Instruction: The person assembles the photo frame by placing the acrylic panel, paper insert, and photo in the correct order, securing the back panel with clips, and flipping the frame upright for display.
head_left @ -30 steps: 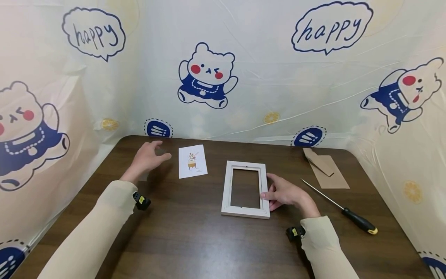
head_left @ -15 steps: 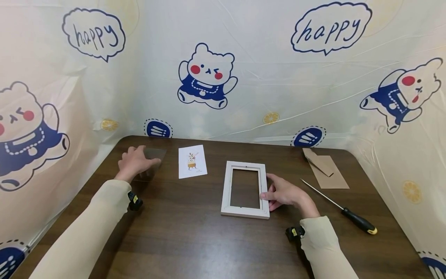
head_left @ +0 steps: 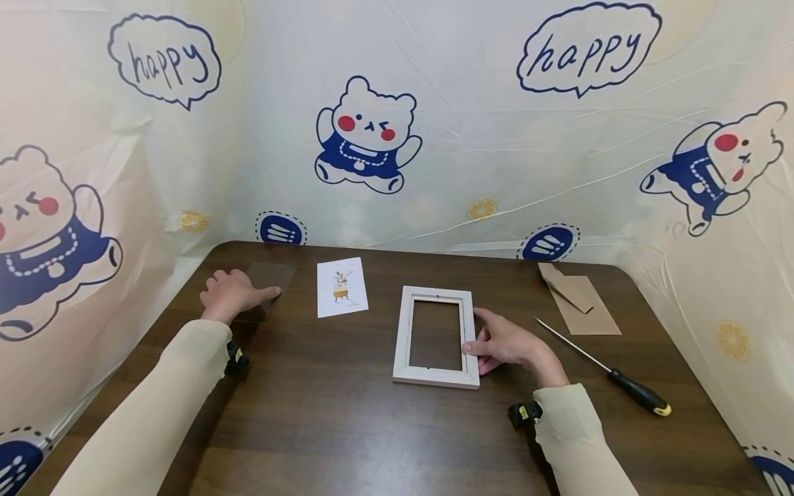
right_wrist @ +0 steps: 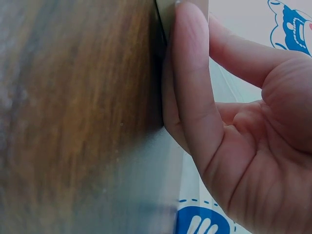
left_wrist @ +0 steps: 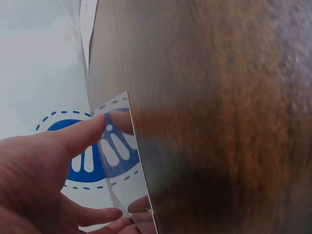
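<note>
At the left of the table in the head view, my left hand [head_left: 231, 293] lies over a thin transparent sheet [head_left: 278, 274]. Its straight thumb touches the sheet, and the fingers reach to the sheet's other side. The left wrist view shows the thumb and fingertips mirrored in the sheet's shiny surface [left_wrist: 119, 170]. A white picture frame [head_left: 405, 334] with an empty middle lies flat right of centre. My right hand [head_left: 509, 344] grips its right side, thumb on top and fingers along the outer edge. Between the hands lies a white card [head_left: 329, 289] with a potted plant print.
A brown backing board [head_left: 598, 306] with a folded stand [head_left: 567, 289] lies at the back right. A screwdriver [head_left: 639, 393] with a black handle lies right of my right hand. A printed curtain [head_left: 446, 158] surrounds the dark wooden table [head_left: 347, 427].
My left hand has moved left and slightly nearer, away from the card and onto the transparent sheet. The right hand and picture frame have stayed in place.
</note>
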`<action>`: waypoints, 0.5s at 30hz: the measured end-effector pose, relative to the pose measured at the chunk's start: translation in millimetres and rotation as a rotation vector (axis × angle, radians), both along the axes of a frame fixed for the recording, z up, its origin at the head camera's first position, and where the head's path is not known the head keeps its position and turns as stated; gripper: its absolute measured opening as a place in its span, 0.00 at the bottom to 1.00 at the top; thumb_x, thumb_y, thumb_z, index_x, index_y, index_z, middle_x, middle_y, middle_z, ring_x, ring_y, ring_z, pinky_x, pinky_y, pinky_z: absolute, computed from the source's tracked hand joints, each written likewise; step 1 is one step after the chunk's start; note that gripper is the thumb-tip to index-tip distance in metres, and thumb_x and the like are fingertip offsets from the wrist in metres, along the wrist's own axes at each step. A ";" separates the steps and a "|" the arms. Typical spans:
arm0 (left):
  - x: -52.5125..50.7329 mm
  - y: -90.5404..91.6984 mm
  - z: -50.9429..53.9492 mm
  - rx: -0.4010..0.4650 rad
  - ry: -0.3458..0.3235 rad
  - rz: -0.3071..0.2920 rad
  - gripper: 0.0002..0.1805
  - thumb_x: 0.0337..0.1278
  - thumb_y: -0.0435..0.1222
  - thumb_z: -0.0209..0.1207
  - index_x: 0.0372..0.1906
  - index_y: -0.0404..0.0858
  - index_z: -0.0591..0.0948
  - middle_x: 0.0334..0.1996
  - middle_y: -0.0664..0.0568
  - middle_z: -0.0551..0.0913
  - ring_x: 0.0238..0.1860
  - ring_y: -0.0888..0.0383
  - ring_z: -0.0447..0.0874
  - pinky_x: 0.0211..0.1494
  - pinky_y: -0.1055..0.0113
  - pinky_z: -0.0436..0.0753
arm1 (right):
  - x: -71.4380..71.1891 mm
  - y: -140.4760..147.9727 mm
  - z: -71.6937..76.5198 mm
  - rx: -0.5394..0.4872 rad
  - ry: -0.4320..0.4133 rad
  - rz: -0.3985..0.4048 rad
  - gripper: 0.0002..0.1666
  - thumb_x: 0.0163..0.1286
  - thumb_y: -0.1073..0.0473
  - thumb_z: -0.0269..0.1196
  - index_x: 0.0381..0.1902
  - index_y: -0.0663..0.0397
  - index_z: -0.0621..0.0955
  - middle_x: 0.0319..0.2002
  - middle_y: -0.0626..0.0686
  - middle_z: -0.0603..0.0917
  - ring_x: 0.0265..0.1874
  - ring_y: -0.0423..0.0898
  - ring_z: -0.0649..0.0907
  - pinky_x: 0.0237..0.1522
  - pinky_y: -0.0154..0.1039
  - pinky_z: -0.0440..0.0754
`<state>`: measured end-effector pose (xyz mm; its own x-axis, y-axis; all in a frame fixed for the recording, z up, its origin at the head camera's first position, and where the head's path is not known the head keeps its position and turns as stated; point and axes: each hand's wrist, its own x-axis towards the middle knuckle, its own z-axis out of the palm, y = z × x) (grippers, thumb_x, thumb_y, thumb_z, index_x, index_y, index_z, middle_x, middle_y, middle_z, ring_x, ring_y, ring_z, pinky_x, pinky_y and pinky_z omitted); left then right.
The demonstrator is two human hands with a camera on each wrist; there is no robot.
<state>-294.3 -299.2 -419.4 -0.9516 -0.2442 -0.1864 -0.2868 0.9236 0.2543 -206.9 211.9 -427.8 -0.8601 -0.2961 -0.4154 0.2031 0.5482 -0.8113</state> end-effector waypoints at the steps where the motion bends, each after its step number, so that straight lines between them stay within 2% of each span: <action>1: 1.0 0.2 1.1 0.002 -0.008 0.006 0.55 0.62 0.66 0.64 0.59 0.12 0.66 0.51 0.20 0.65 0.54 0.26 0.64 0.59 0.32 0.73 | 0.1 0.0 -0.1 -0.001 0.000 0.000 0.54 0.74 0.63 0.70 0.85 0.61 0.50 0.40 0.62 0.79 0.28 0.49 0.86 0.32 0.44 0.90; 7: 3.1 -2.6 6.5 0.012 -0.035 0.003 0.56 0.61 0.67 0.64 0.56 0.13 0.67 0.49 0.20 0.65 0.51 0.28 0.65 0.55 0.35 0.75 | 0.7 -0.1 -0.7 0.001 -0.001 0.004 0.54 0.74 0.62 0.70 0.85 0.61 0.50 0.40 0.62 0.79 0.28 0.49 0.86 0.32 0.44 0.90; 15: -3.3 -10.0 10.9 0.036 -0.088 0.004 0.61 0.58 0.67 0.67 0.62 0.11 0.64 0.52 0.18 0.65 0.51 0.29 0.66 0.53 0.38 0.77 | 0.1 -0.4 -0.2 0.002 0.001 0.002 0.55 0.74 0.62 0.70 0.85 0.61 0.50 0.40 0.62 0.79 0.28 0.49 0.86 0.32 0.44 0.90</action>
<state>-297.6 -309.2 -408.5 -0.9302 -0.2398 -0.2778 -0.3133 0.9131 0.2611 -206.8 211.5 -428.0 -0.8602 -0.2964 -0.4150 0.2012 0.5504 -0.8103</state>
